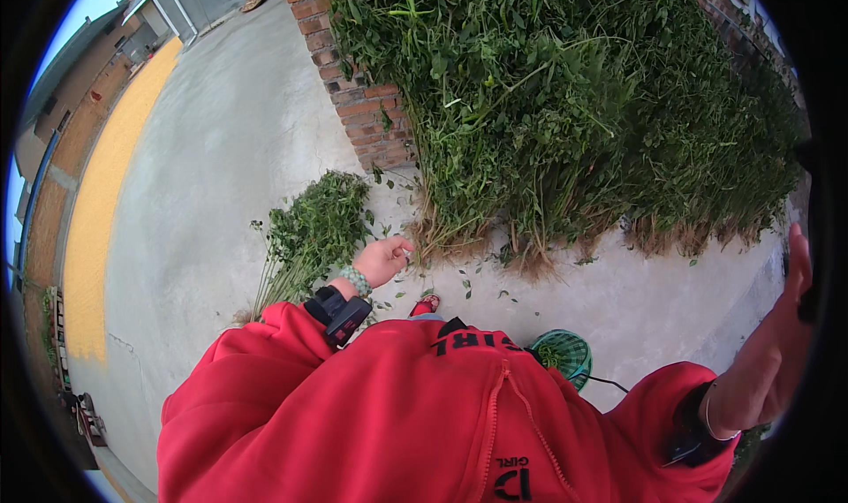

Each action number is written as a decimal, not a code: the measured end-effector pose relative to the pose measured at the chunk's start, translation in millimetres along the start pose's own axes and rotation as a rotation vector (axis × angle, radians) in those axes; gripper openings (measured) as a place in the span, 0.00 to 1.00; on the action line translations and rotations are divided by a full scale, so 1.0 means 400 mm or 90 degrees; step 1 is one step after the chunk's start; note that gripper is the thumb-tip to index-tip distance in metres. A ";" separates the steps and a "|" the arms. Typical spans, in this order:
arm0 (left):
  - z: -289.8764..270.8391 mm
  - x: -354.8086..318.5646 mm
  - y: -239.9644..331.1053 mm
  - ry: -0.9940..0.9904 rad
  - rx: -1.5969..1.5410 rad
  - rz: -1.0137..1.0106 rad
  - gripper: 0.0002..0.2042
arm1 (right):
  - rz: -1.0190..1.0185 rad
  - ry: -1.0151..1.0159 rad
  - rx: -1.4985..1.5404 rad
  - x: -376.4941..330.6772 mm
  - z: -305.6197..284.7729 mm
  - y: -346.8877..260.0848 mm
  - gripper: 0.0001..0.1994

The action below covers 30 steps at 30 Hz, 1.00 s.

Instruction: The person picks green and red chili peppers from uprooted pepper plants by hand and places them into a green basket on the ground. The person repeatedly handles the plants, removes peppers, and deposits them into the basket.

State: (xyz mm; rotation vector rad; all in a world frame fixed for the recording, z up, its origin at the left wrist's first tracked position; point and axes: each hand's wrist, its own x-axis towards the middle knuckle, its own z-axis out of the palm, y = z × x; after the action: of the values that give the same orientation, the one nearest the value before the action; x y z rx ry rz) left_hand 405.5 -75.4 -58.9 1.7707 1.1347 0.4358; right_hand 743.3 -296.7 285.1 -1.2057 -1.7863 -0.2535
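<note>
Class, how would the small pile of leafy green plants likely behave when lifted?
The small pile of leafy green plants would probably droop and flex, since its pale green stems look long and thin. It may come apart, as no tie is visible. It might shed, as loose green leaves litter the pale grey concrete.

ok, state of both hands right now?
Left hand: fingers loosely curled, palm hidden; can't tell if holding anything.
Right hand: partly cut off at the right rim; grip can't be told.
</note>
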 end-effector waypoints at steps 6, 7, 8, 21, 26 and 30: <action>0.011 0.125 -0.137 0.014 0.016 -0.029 0.09 | 0.615 0.030 0.249 -0.260 0.227 0.195 0.13; 0.018 0.154 -0.161 0.011 0.022 -0.040 0.09 | 0.701 0.059 0.275 -0.302 0.256 0.215 0.11; 0.025 0.185 -0.186 0.017 0.060 -0.024 0.10 | 0.774 0.064 0.266 -0.343 0.279 0.228 0.10; 0.164 0.607 -0.459 -0.154 0.210 -0.100 0.15 | 1.173 0.120 0.207 -0.559 0.424 0.227 0.08; 0.251 0.730 -0.620 -0.303 0.323 -0.082 0.17 | 1.263 0.153 0.176 -0.622 0.467 0.206 0.08; 0.329 0.786 -0.730 -0.462 0.467 -0.043 0.17 | 1.344 0.175 0.149 -0.670 0.494 0.183 0.07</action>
State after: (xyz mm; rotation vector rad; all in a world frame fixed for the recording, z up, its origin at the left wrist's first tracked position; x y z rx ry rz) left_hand 509.7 153.7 -430.2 2.2109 0.8500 -0.7194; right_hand 710.1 -306.2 -54.1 -2.0072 0.2940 0.9146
